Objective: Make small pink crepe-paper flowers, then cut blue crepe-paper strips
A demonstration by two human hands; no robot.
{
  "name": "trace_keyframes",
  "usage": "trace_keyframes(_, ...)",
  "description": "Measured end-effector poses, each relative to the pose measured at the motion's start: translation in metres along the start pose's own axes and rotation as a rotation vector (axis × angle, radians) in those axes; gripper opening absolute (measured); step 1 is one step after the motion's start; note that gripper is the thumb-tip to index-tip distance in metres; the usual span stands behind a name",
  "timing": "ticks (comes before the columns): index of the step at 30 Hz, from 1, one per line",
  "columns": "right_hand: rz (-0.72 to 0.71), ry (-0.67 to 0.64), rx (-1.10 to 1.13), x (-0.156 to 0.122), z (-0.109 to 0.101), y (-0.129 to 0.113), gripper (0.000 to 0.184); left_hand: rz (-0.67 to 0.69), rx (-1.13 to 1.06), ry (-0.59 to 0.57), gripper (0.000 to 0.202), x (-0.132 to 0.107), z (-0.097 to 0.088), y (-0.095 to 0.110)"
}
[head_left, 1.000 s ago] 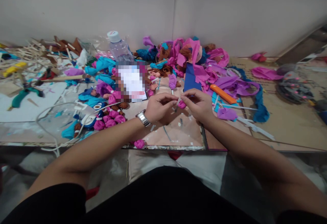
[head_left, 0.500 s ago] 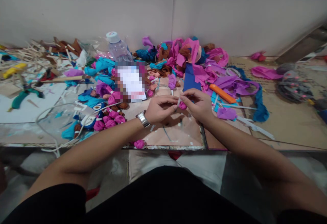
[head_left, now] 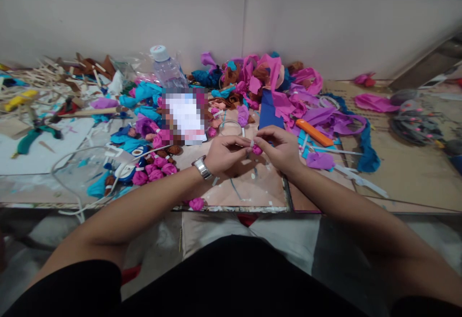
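My left hand (head_left: pixel 224 154), with a metal watch (head_left: pixel 201 167) on its wrist, and my right hand (head_left: pixel 280 148) meet over the middle of the work board. Both are pinched on a small pink crepe-paper bud (head_left: pixel 257 149) that has a white strip (head_left: pixel 252 142) around it. The fingers of both hands are curled closed around this piece, just above the board. A row of similar pink and brown buds (head_left: pixel 155 171) lies to the left of my left wrist, and one more pink bud (head_left: pixel 197 204) sits at the board's near edge.
Heaps of pink, purple and blue crepe paper (head_left: pixel 277 90) fill the back of the table. An orange cutter (head_left: pixel 314 133), a plastic bottle (head_left: pixel 166 69), a clear tape ring (head_left: pixel 231 127), wooden sticks (head_left: pixel 46 78) and a glue gun (head_left: pixel 32 134) lie around.
The hands have stayed in place. The fingers have shifted slightly on the pink bud and the white strip now sits closer against it.
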State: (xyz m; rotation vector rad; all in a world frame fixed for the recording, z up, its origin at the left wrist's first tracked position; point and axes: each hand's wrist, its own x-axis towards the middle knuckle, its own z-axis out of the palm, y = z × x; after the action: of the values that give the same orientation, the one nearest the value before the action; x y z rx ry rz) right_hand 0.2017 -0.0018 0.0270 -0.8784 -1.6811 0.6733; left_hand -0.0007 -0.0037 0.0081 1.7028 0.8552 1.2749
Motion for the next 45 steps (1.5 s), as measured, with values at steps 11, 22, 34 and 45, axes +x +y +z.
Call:
trace_keyframes(11,0.027,-0.008,0.014,0.0014,0.0021,0.0059,0.016,-0.052,-0.012,0.081,0.026,0.0015,-0.0007,-0.0048)
trace_keyframes(22,0.088,0.004,0.012,0.0009,0.0029,0.0067,0.02,-0.048,-0.028,0.044,0.024,0.0012,0.0005,-0.0046)
trace_keyframes(34,0.028,-0.046,0.003,0.0012,0.0015,0.0069,0.032,-0.07,-0.017,0.093,0.022,0.0035,-0.0007,-0.0038)
trace_keyframes(45,0.019,-0.026,-0.045,0.0024,0.001,0.0013,0.019,-0.054,-0.048,0.06,0.021,0.0017,0.0004,-0.0028)
